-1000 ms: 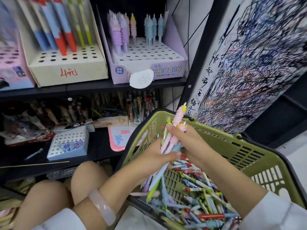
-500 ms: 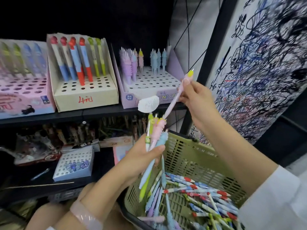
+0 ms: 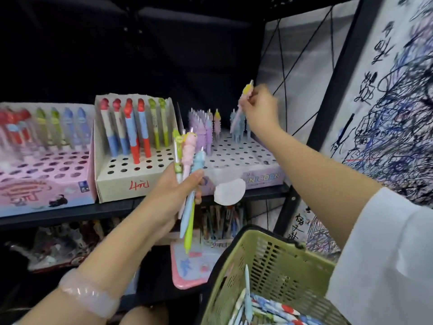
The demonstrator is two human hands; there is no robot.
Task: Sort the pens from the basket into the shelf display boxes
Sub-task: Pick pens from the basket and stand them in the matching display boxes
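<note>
Head view, looking down across two bare forearms toward a dark shelf (image 3: 70,214). Right hand (image 3: 259,110) raised over the purple display box (image 3: 243,160), fingers (image 3: 251,92) pinched on the upper end of a pink pen (image 3: 239,111) with a yellow cap, pen tilted, lower tip down among the light blue pens (image 3: 236,126) standing at the back right of that box. Whether the tip already sits in a hole: cannot tell, blurred. Purple pens (image 3: 202,127) upright at the box's back left, front rows of holes bare. Left hand (image 3: 174,191) lower and nearer, in front of the shelf edge, fingers and thumb curled round a bunch of pens (image 3: 187,174): green, pink and light blue, tops up, tips hanging below the palm. Pale bracelet (image 3: 89,293) on the left wrist, white sleeve (image 3: 384,254) on the right arm. Beige display box (image 3: 131,174) just left of the purple one, with red-and-blue and green pens upright in its back rows. Pink display box (image 3: 42,184) at far left, with pens at its back, blurred. White round tag (image 3: 229,191) hanging at the shelf edge below the purple box. Green basket (image 3: 269,261) at lower right, near the person, with more loose pens (image 3: 269,308) lying in its bottom. Scribbled white board (image 3: 386,113) at right.
</note>
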